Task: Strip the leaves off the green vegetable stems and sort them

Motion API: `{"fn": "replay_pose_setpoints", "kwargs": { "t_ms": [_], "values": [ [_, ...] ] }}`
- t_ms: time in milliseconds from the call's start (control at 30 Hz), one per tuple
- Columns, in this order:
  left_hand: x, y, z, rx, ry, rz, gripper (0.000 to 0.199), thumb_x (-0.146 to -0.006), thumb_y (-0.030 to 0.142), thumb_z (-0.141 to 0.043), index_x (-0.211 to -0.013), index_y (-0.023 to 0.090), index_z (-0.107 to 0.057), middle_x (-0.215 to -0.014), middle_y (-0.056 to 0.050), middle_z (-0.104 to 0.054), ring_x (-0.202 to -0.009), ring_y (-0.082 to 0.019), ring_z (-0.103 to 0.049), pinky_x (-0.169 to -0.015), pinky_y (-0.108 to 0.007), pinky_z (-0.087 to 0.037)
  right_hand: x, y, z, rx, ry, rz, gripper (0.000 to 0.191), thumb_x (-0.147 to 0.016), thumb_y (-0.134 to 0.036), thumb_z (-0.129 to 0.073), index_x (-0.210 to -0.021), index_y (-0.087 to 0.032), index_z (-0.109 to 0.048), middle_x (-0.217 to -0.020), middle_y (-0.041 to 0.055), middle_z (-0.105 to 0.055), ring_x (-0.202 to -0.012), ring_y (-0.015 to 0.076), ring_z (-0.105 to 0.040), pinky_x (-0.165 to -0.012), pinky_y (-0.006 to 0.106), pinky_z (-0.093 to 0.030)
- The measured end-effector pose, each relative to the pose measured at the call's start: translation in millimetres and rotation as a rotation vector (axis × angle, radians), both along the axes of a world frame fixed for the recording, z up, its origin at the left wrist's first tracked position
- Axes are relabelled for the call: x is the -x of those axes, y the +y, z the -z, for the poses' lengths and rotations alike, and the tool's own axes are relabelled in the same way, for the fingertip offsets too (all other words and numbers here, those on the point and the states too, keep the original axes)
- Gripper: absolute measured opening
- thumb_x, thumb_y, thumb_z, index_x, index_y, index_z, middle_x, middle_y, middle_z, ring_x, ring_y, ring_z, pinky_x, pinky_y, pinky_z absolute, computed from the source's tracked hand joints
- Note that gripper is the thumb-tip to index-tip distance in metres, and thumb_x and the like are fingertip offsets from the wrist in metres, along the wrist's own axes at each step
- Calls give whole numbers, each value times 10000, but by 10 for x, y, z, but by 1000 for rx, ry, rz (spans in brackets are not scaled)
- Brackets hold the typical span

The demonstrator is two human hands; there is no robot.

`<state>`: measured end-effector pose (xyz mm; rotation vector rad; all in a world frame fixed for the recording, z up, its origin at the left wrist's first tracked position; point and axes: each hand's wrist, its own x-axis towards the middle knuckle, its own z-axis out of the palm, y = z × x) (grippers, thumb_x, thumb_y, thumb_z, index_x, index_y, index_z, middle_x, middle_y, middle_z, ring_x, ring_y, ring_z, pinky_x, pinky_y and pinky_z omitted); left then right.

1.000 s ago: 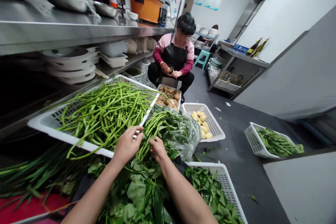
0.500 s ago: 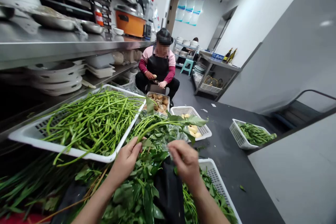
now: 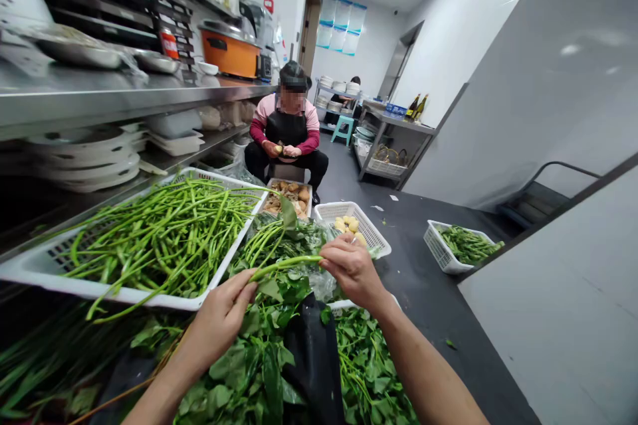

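Observation:
A green stem (image 3: pixel 286 263) is stretched between my two hands above a heap of leafy greens (image 3: pixel 249 362). My left hand (image 3: pixel 232 299) pinches its left part between thumb and fingers. The fingers of my right hand (image 3: pixel 349 262) are closed on its right end. Left of my hands, a white basket (image 3: pixel 199 301) holds a pile of bare green stems (image 3: pixel 169 232). Under my right forearm, more leafy greens (image 3: pixel 371 358) lie in another basket, mostly covered. Dark cloth (image 3: pixel 314 358) shows between the two leafy piles.
A person (image 3: pixel 286 126) squats ahead, holding a potato, behind a box of unpeeled potatoes (image 3: pixel 292 198). A basket of peeled potatoes (image 3: pixel 376 239) stands right of it. A steel counter (image 3: pixel 124 98) runs along the left. Another basket of greens (image 3: pixel 438 252) sits farther right.
My right hand has moved up and closed on the stem's right end; the leafy tip seen there before is gone from that place. The view has shifted slightly right.

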<state>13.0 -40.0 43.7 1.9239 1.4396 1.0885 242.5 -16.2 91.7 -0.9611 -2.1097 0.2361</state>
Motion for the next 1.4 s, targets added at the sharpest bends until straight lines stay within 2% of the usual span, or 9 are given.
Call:
{"fn": "replay_pose_setpoints", "kwargs": {
  "t_ms": [100, 200, 500, 567, 667, 800, 1000, 1200, 1400],
  "values": [
    [-23, -18, 20, 14, 55, 42, 443, -834, 457, -343, -965, 193, -674, -929, -69, -722, -795, -219, -666, -717, -292, -511, -118, 132, 123, 269, 563, 7, 311, -835, -423, -549, -655, -181, -625, -664, 14, -614, -644, 137, -547, -650, 266, -433],
    [2, -26, 80, -10, 153, -24, 420, -841, 431, -335, -983, 211, -663, -949, -62, -723, -838, -227, -669, -715, -290, -507, -236, 247, 141, 252, 990, 229, 368, -773, -522, -572, -637, -180, -594, -595, -12, -551, -524, 111, -498, -526, 232, -418],
    [-12, -67, -1, -8, 305, 8, 340, -858, 389, -333, -979, 243, -616, -889, -49, -707, -794, -224, -655, -662, -279, -453, 340, -36, 70, -86, -413, -4, 222, -888, -284, -487, -737, -169, -600, -762, 50, -594, -654, 130, -524, -571, 224, -377],
    [-49, -78, -48, 36, 211, 71, 333, -856, 419, -339, -935, 234, -604, -760, -25, -681, -680, -201, -629, -607, -263, -432, 396, -46, 118, -33, -372, -96, 276, -903, -277, -450, -680, -167, -569, -659, 25, -547, -607, 124, -495, -557, 225, -363],
    [-94, -67, -32, 123, 46, 170, 356, -858, 444, -312, -796, 216, -579, -574, 16, -557, -529, -158, -531, -527, -240, -394, 268, -106, 164, 160, 175, -157, 360, -904, -398, -428, -636, -178, -525, -591, -6, -485, -553, 108, -459, -532, 215, -365],
    [-89, 35, 71, 137, -105, 124, 358, -831, 446, -348, -669, 198, -550, -590, 6, -529, -564, -149, -513, -559, -244, -416, -257, -289, 335, 351, 924, 178, 352, -841, -487, -494, -644, -196, -501, -566, -38, -437, -475, 90, -384, -444, 196, -318],
    [-128, 185, 115, 215, -303, 39, 320, -744, 445, -477, -820, 174, -627, -564, 24, -533, -531, -141, -509, -533, -252, -444, -580, -598, 791, 573, 195, 326, 263, -698, -444, -645, -726, -183, -654, -857, 81, -653, -788, 216, -594, -675, 310, -475],
    [-305, 109, 142, 218, -351, -19, 334, -723, 450, -529, -881, 180, -646, -825, -45, -656, -716, -190, -618, -586, -276, -510, 312, -492, 563, 299, 374, 243, 497, -897, -371, -404, -1350, -170, -375, -1246, 133, -541, -817, 164, -611, -762, 303, -494],
    [-297, 139, 232, 120, -512, -124, 326, -683, 404, -560, -893, 177, -662, -913, -70, -665, -888, -221, -612, -821, -352, -489, 913, -84, 637, 437, 10, 310, 407, -937, -382, -307, -1050, -116, -595, -915, 139, -679, -845, 226, -637, -720, 299, -459]
  ]
}}
